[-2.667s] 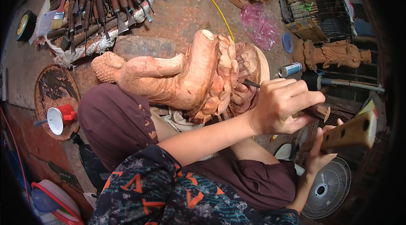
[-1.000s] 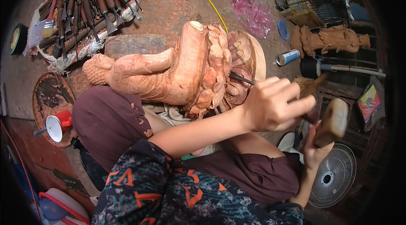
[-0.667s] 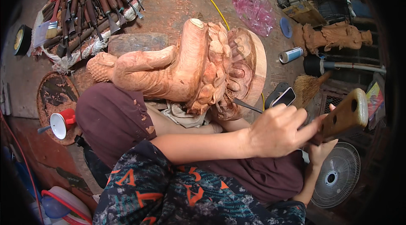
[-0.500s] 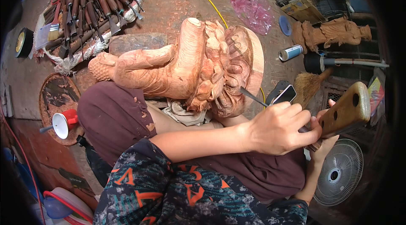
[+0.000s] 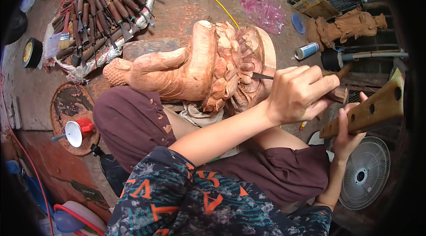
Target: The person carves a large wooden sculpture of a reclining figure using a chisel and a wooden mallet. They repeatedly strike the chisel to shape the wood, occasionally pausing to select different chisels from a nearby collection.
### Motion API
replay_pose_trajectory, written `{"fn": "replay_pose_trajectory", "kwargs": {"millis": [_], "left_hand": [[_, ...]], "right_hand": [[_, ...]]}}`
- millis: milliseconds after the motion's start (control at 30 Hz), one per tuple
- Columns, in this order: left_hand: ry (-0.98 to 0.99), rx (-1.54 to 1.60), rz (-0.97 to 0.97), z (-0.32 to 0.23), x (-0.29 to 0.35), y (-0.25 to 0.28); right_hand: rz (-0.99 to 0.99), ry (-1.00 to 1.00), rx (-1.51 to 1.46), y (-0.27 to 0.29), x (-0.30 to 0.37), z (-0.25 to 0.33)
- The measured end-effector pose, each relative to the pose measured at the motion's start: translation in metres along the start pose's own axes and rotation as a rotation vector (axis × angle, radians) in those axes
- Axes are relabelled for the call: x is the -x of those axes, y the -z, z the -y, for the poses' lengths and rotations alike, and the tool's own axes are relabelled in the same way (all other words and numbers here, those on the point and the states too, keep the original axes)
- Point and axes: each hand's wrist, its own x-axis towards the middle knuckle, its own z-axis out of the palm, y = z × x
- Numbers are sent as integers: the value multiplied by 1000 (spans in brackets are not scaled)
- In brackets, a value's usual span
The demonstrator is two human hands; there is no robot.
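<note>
A carved reddish wooden statue [image 5: 171,76] lies on its side across my lap, its knobbly head to the left and its petalled base to the right. My left hand [image 5: 297,94] is closed around a chisel [image 5: 262,76], whose dark blade points left with its tip at the carved base. The end of its wooden handle [image 5: 339,95] sticks out on the right of the fist. My right hand [image 5: 346,136] grips a flat wooden mallet [image 5: 377,109] with dark round spots along its side. The mallet stands apart from the handle's end.
Many wood-handled chisels [image 5: 95,18] lie on a white sack at upper left. A round tray [image 5: 55,109] with shavings and a red-and-white mug [image 5: 74,134] sits by my left knee. A fan [image 5: 364,174] stands at lower right; a spray can [image 5: 306,51] and another carving [image 5: 341,29] lie at right.
The mallet has swung to the right, away from the chisel's handle. My left hand has moved up and the chisel lies flatter. The whole view has shifted a little.
</note>
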Motion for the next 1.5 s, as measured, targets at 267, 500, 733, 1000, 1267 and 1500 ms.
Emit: {"fn": "replay_pose_trajectory", "kwargs": {"millis": [267,500,733,1000,1267,1500], "left_hand": [[8,-9,-1,5,0,0],[-1,24,10,8,-1,4],[-18,22,68,6,1,4],[-13,55,76,10,6,10],[-108,60,105,-2,5,11],[-65,134,45,5,4,15]], "right_hand": [[-16,72,204,-1,3,-22],[-15,139,286,-4,1,-8],[50,196,367,-8,0,-2],[24,106,233,0,2,-9],[-48,-61,34,-2,8,-2],[-71,109,81,-2,2,10]]}}
